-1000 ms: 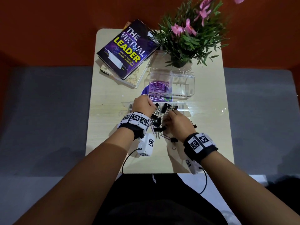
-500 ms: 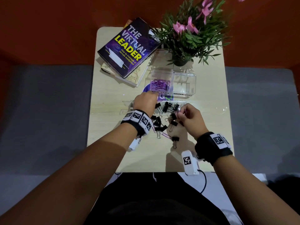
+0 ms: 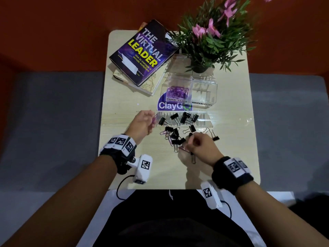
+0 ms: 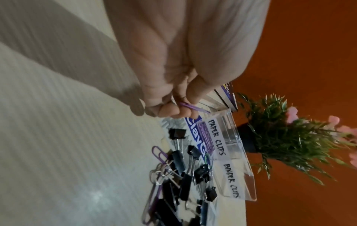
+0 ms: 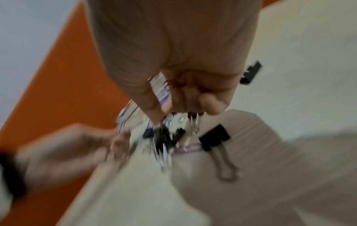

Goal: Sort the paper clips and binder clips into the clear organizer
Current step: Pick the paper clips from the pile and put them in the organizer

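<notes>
Nearest, the right hand [image 3: 201,146] has its fingers curled down into the near edge of the heap, seemingly pinching a purple paper clip [image 3: 183,148], though blur in the right wrist view keeps me from telling exactly what it holds. Just beyond it the black binder clips [image 3: 179,125] lie tangled with a few purple clips on the table [image 3: 124,168]. To the left, the left hand [image 3: 142,123] pinches another purple paper clip [image 4: 190,106] between thumb and fingertips, lifted off the table. Farther still stands the clear organizer [image 3: 204,90], its left compartment, labelled for paper clips, already holding a purple pile and its right one, labelled for binder clips, apparently empty. To do this step well, I would carry the left clip over the left compartment before letting go, and lift the right hand's clip slowly so no wire handles snag. The book [image 3: 142,50] and plant [image 3: 210,41] sit farthest back.
</notes>
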The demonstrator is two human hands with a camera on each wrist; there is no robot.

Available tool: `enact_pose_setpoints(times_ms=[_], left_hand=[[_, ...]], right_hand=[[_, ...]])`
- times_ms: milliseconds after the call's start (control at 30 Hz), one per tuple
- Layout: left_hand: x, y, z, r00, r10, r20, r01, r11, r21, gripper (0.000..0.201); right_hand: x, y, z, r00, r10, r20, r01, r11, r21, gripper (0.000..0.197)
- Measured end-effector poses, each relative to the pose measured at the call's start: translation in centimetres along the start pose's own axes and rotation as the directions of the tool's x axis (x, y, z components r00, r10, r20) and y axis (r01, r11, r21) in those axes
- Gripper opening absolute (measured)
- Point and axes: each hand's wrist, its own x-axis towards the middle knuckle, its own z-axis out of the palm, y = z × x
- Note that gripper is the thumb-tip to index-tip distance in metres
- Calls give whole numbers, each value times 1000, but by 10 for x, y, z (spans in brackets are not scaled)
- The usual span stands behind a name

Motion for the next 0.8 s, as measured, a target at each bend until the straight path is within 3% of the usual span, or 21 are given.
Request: enact_pose_setpoints(times_ms=[33, 100, 133, 200, 267, 300, 467, 600, 667, 733, 800], left_hand=[[-1, -2, 0, 1000, -13, 26, 12, 1000, 17, 22], [-5, -5, 4, 996, 19, 89, -42, 963, 265, 16], [-7, -7, 7, 990, 45, 135, -98, 903, 418, 11], [-10, -13, 14, 977, 96, 191, -204, 683, 701, 17], [-10, -19, 19, 965, 165, 202, -259, 507, 822, 21], [-10, -19, 21, 964, 193, 186, -257, 478, 840, 19], [-3, -11, 32, 972, 188, 141, -215, 470, 856, 10], [-1, -10, 30, 962, 188, 200, -264, 433, 862, 14], [-1, -12, 20, 963, 174, 207, -266, 474, 839, 13], [-4, -13, 8, 966, 164, 202, -259, 549, 794, 7], [-7, -12, -3, 972, 176, 154, -232, 640, 732, 12]], right_hand=[[-3, 1, 6, 999, -35, -22, 31, 982, -186, 14], [-6, 2, 18, 989, -111, -97, 55, 888, -457, 10], [-6, 2, 22, 983, -130, -130, 46, 860, -508, 10], [-4, 0, 27, 978, -128, -167, 20, 846, -533, 12], [-2, -2, 29, 979, -120, -164, 10, 835, -550, 11], [-1, -3, 28, 981, -110, -158, 5, 836, -549, 11], [8, 2, 13, 980, -24, -199, -78, 868, -490, 14], [9, 1, -3, 966, -79, -248, 7, 961, -277, 7], [6, -1, -7, 969, -74, -236, 70, 997, -23, 16], [2, -5, -5, 987, -48, -156, 78, 978, 195, 25], [-1, -10, 1, 999, -26, -46, 36, 975, 221, 27]])
